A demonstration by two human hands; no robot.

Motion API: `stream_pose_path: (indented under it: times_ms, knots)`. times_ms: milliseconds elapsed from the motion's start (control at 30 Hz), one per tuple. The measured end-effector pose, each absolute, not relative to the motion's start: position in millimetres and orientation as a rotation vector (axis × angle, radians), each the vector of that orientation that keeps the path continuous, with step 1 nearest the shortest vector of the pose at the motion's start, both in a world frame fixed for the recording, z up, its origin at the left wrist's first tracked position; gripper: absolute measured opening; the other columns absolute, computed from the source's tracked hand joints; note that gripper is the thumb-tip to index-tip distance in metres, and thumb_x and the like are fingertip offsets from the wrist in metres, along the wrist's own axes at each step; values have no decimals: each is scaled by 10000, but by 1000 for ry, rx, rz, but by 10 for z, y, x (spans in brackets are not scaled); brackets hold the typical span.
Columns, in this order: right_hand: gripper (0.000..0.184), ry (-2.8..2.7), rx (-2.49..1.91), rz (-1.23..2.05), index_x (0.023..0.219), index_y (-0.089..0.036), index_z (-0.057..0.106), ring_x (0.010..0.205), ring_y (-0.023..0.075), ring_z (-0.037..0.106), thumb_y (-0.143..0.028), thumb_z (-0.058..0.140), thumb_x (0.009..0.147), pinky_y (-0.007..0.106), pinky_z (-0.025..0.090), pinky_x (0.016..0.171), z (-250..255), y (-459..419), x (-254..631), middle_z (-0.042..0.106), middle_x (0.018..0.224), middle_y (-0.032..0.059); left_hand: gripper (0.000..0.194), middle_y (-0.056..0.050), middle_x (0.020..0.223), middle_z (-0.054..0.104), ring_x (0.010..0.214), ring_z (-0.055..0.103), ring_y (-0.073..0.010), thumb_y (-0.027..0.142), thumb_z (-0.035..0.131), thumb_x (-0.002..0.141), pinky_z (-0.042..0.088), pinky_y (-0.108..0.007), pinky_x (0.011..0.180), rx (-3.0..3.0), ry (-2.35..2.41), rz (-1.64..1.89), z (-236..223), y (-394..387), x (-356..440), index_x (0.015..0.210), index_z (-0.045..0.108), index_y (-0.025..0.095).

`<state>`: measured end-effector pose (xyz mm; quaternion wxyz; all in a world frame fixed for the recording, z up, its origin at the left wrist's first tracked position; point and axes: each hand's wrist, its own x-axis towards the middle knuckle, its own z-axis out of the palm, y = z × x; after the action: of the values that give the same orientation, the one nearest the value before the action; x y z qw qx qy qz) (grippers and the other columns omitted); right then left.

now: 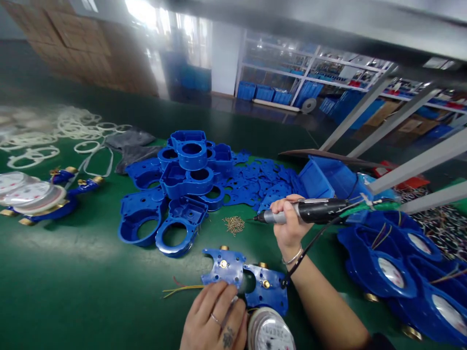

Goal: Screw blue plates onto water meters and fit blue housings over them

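Note:
My right hand (pixel 290 221) grips an electric screwdriver (pixel 317 210), held nearly level. Its thin bit points left at a small heap of brass screws (pixel 234 225) on the green table. My left hand (pixel 217 316) is low in the middle, fingers curled at the near edge of a blue plate (pixel 233 262); what lies under them is hidden. Yellow and red wires (pixel 184 289) stick out to its left. A second blue plate (pixel 268 287) sits just right of the first, and both show brass fittings. A water meter with a round dial (pixel 273 333) is beside my left hand.
Blue housings (pixel 186 180) are stacked beyond the screws, with loose blue plates (pixel 259 180) behind. Blue-cased meters (pixel 390 272) crowd the right and bare meters (pixel 32 194) the left. White rings (pixel 78 126) lie far left. A blue bin (pixel 317 180) and metal posts (pixel 408 165) stand right.

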<state>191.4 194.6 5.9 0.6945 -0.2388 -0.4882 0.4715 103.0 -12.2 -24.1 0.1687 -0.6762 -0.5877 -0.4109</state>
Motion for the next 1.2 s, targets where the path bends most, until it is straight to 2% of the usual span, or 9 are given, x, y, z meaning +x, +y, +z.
stream_pose_path:
  times_ms: [333,400,567,633,700,767,900,1033,1200]
  knots:
    - [168,-1006,-564,1149,813,-200,530,477,101,507,-246,661,718,263,433,538,29,2043,1916,542,531,-75,107,-20,833,713,812,655,-193,133,545,841,495,-328,817,-1937,-1681,-1121,-247,-103,1038,835,639,183]
    - [179,-976,-571,1158,803,-202,526,466,98,493,-254,665,701,257,425,529,102,2029,1928,537,525,-76,106,-36,864,708,846,651,-204,205,538,876,493,-333,829,-1988,-1659,-1108,-266,-121,998,874,640,178]
    - [198,-895,-553,1181,787,-212,528,452,87,443,-304,656,667,247,416,523,422,1902,2077,483,522,-86,412,-60,937,694,942,630,-219,493,364,961,475,-362,911,-2179,-1609,-1161,-250,-168,853,974,645,192]
    - [211,-846,-528,1216,781,-211,536,449,85,412,-319,665,654,245,411,519,574,1811,2179,442,528,-84,336,-58,944,684,941,628,-203,424,385,966,485,-344,898,-2148,-1691,-1301,-143,-154,809,974,637,201]
    - [231,-790,-497,1271,772,-209,547,445,82,355,-316,691,626,239,386,500,719,1707,2287,375,535,-82,176,-59,968,672,933,632,-182,275,474,927,512,-300,842,-2085,-1860,-1452,17,-102,780,987,622,201]
    - [251,-748,-484,1333,767,-213,560,451,83,277,-304,722,598,236,346,479,843,1606,2390,301,550,-81,161,-52,975,670,888,648,-161,196,522,887,533,-262,770,-2019,-2061,-1642,178,-11,769,1017,617,208]
    - [290,-685,-487,1401,732,-222,561,471,86,108,-301,770,546,241,272,449,993,1471,2550,195,564,-89,264,-85,960,688,780,659,-158,345,489,919,539,-257,659,-1854,-2437,-2413,340,192,811,1076,629,185]
    - [304,-617,-431,1417,723,-192,557,462,63,91,-272,771,522,227,259,444,1032,1435,2636,183,554,-101,386,-133,911,672,730,628,-174,479,506,888,460,-249,545,-1563,-2574,-3270,351,278,917,984,632,127]
    - [321,-568,-363,1473,736,-168,554,430,30,204,-210,778,511,195,307,452,1057,1411,2647,236,536,-108,334,-56,738,594,576,492,-101,475,561,863,299,-209,475,-1333,-2456,-3592,410,274,1032,850,563,141]
